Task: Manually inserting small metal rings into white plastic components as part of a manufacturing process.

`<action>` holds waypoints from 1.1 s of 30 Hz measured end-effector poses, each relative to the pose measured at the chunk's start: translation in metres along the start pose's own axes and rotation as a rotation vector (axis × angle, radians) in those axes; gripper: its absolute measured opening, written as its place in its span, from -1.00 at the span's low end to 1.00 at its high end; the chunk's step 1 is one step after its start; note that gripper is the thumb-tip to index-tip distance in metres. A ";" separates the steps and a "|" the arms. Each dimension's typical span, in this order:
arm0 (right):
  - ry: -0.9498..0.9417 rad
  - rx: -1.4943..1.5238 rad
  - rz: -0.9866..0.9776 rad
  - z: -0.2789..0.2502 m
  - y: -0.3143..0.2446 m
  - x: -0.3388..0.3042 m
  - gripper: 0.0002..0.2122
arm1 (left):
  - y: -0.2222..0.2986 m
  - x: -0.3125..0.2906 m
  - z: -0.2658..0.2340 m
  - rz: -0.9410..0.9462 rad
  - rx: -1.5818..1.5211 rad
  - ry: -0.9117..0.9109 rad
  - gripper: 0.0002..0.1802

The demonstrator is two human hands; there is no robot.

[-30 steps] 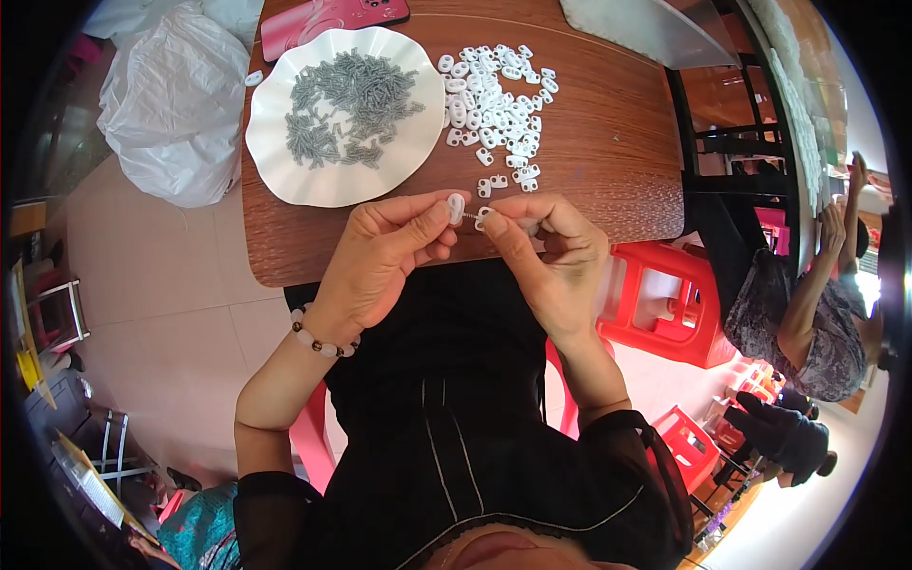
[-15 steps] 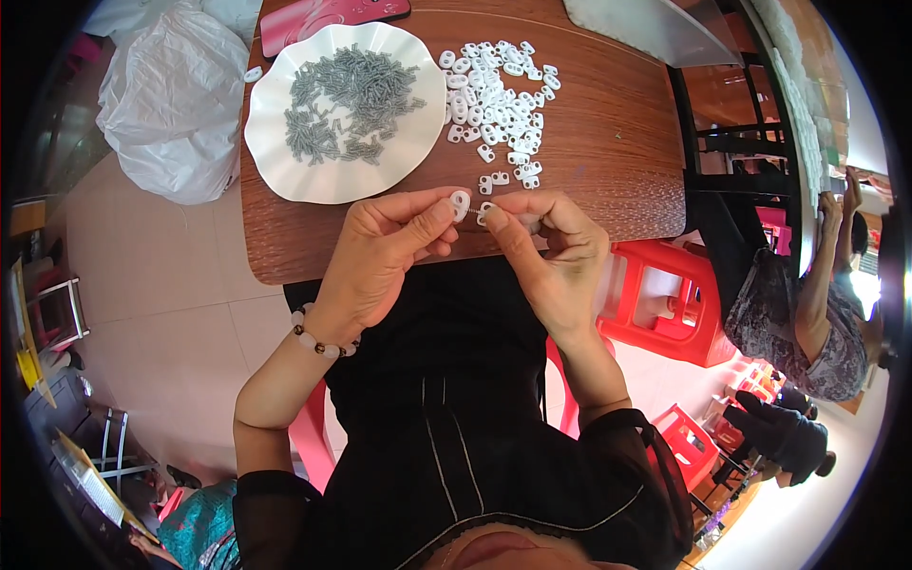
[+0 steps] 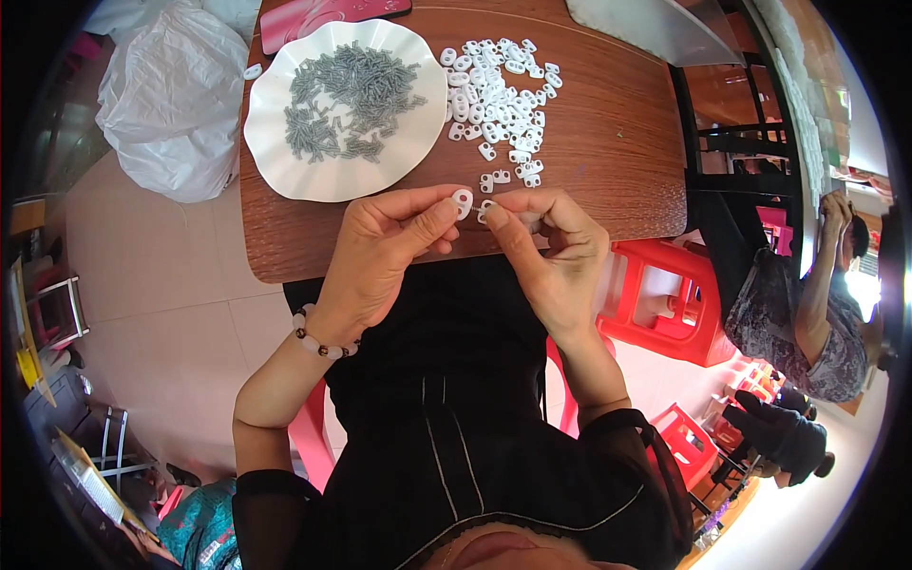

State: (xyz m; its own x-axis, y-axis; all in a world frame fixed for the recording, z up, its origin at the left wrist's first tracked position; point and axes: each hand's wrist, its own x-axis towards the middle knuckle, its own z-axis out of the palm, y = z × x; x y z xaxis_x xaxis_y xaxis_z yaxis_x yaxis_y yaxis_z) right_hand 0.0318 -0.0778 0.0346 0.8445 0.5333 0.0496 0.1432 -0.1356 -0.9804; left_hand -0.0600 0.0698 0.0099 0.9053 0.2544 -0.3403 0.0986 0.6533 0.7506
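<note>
At the near table edge, my left hand [image 3: 389, 247] pinches a white oval two-hole cord lock shell [image 3: 463, 203] between thumb and fingers. My right hand [image 3: 556, 256] grips a smaller white cord lock plunger [image 3: 484, 212], partly hidden by the thumb. A thin metal spring [image 3: 475, 208] spans the small gap between the two pieces. Beyond my left hand a white scalloped plate [image 3: 271, 171] carries a heap of small grey springs [image 3: 366, 90]. To its right lies a pile of white cord lock parts [image 3: 494, 100], with a few strays [image 3: 495, 179] nearer my hands.
The brown wooden table [image 3: 608, 152] holds a pink phone-like case [image 3: 323, 19] at the far left. A white plastic bag [image 3: 171, 104] stands left of the table. Red stools [image 3: 665, 304] are at the right, and a person in a patterned top [image 3: 803, 323] sits beyond.
The shell and the plunger have come slightly closer together, and less of the spring shows between them. Both hands keep their hold.
</note>
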 end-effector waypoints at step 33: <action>-0.486 -0.043 -0.410 -0.016 0.013 0.012 -0.60 | 0.017 -0.007 -0.005 -0.106 0.060 -0.301 -0.79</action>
State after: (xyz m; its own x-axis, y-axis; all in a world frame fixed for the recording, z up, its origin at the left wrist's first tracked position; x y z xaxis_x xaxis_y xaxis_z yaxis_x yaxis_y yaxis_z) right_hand 0.0519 -0.0865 0.0259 0.3873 0.8658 0.3168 0.4345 0.1316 -0.8910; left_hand -0.0672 0.0829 0.0220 0.9693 -0.0411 -0.2423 0.2150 0.6196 0.7549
